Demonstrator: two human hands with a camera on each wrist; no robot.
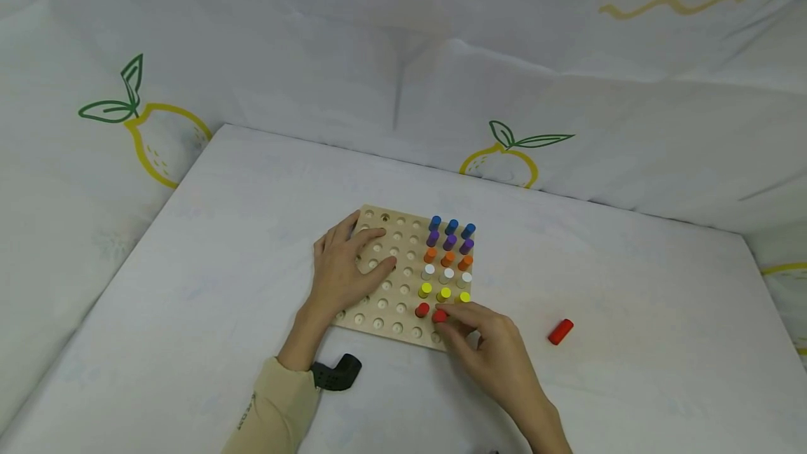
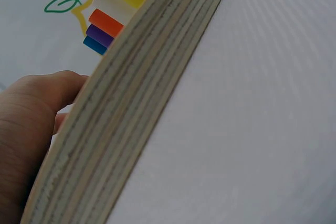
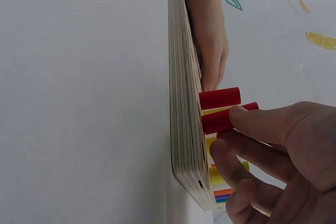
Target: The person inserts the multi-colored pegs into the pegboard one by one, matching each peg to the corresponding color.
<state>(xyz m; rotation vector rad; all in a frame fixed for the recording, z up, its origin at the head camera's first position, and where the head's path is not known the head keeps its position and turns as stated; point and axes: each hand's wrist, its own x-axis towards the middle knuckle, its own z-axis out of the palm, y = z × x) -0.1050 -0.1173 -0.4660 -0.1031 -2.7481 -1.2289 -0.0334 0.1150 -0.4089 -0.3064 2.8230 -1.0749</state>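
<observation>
A wooden pegboard (image 1: 391, 286) with rows of round holes lies on the table. My left hand (image 1: 343, 265) rests on its left side, thumb and index finger spread over the top face. With thumb and fingers, my right hand (image 1: 494, 352) pinches a red peg (image 3: 218, 121) near the board's front right. The peg's lower end meets the board; how deep it sits cannot be told. Beside it stands another red peg (image 3: 219, 98). Behind are rows of yellow pegs (image 1: 444, 293), white pegs (image 1: 446, 274), orange pegs (image 1: 447, 258), purple pegs (image 1: 450, 242) and blue pegs (image 1: 451, 226).
One loose red peg (image 1: 560, 331) lies on the white tabletop (image 1: 630, 300), right of the board. A black device (image 1: 338, 373) is at my left wrist. Behind the table's back edge hangs a white cloth (image 1: 315, 76) printed with lemons.
</observation>
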